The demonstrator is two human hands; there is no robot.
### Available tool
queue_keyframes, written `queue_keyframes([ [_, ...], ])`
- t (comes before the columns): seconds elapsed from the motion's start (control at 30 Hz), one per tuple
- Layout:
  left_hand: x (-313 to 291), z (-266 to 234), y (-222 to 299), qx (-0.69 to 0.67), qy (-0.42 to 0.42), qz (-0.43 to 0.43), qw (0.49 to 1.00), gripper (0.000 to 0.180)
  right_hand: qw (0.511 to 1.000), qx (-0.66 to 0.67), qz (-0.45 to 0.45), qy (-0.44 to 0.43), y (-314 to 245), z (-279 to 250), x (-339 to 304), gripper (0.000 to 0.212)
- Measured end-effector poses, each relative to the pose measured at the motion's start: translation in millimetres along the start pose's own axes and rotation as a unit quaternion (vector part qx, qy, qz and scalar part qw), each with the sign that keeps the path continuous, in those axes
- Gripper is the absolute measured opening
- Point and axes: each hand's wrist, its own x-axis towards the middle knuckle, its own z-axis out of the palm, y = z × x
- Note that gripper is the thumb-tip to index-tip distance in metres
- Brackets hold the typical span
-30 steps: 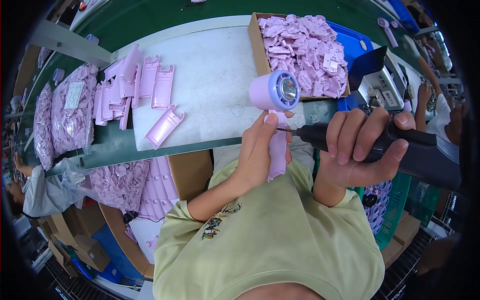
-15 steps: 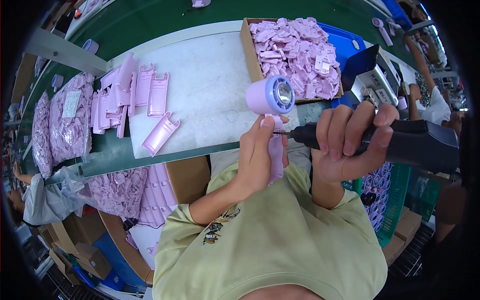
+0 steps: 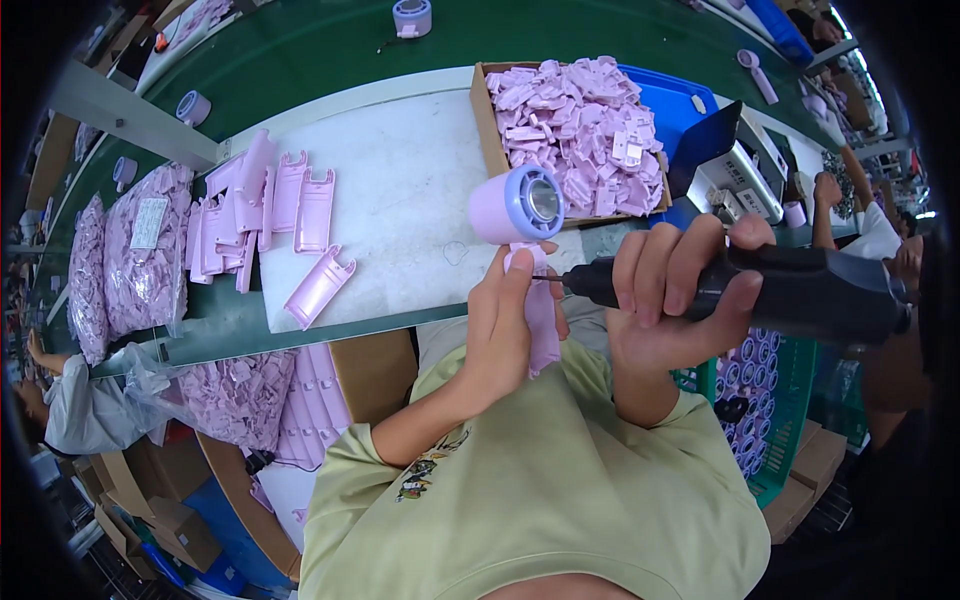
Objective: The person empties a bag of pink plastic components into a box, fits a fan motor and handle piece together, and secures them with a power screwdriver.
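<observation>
A small handheld fan (image 3: 505, 205), pink with a lilac ring around its round head, stands upright in front of my body. My left hand (image 3: 500, 325) is closed around its handle, thumb pressed near the neck. My right hand (image 3: 685, 290) grips a black electric screwdriver (image 3: 800, 290) held level from the right. Its thin bit points left and meets the handle just under the fan head; whether a screw is at the tip is too small to tell. On the white mat (image 3: 390, 200), a loose pink handle shell (image 3: 320, 288) lies beside a pile of similar shells (image 3: 235, 215).
Beyond the fan sits a cardboard box (image 3: 489, 125) full of small pink parts, with a blue tray (image 3: 680, 100) behind. Bagged pink parts (image 3: 145, 270) lie at left. A green basket (image 3: 795, 430) of fan heads is low right; an open carton (image 3: 235, 490) is low left.
The view has tilted slightly, so the bench sits lower in it. The fan, my hands and the screwdriver appear a little further left, with the bit still at the handle.
</observation>
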Motion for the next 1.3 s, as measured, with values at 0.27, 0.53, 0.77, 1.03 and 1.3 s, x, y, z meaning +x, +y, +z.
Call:
queue_keyframes([
  [0.27,6.4,-27.6,-3.4,0.036,0.026,0.035,0.998,0.026,1.0,0.014,-0.002,0.018,-4.7,-18.7,8.4,0.028],
  [0.53,23.8,-68.1,-3.4,0.209,0.035,0.064,0.975,0.027,0.999,-0.012,0.011,0.042,-6.7,-27.4,11.8,0.029],
  [0.77,27.0,-83.2,-6.9,0.19,0.075,-0.021,0.979,0.028,0.998,-0.048,0.004,0.04,-3.8,-28.8,12.5,0.028],
  [1.03,1.1,-93.3,5.6,0.298,0.13,0.051,0.944,0.028,0.992,-0.093,0.008,0.09,-3.2,-36.4,17.1,0.026],
  [1.3,-15.0,-97.6,19.3,0.745,0.08,0.066,0.659,0.021,0.972,-0.195,0.006,0.134,-1.5,-61.2,29.4,0.024],
])
